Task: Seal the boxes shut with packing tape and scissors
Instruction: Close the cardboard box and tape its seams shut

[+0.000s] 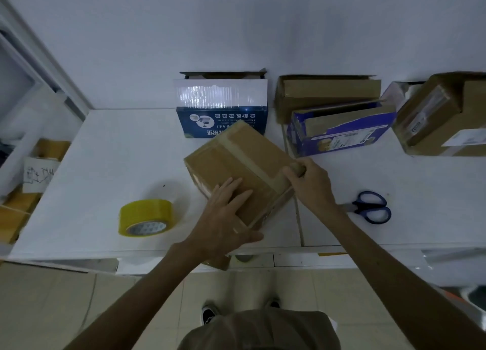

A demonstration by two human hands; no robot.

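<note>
A brown cardboard box (236,155) sits turned at an angle in the middle of the white table (105,165), with a strip of tape along its top seam. My left hand (226,215) lies flat on the box's near top, its thumb at the near edge. My right hand (310,184) grips the box's right corner where the tape strip ends, fingers curled over the edge. A yellow roll of packing tape (144,216) lies on the table to the left. Blue-handled scissors (368,207) lie to the right, behind my right forearm.
Against the wall stand a blue-and-white box (223,105), an open brown box (328,91), an open blue box (342,131) and a brown parcel (441,118). A shelf at the left (26,186) holds more tape rolls. The table's front edge is near my body.
</note>
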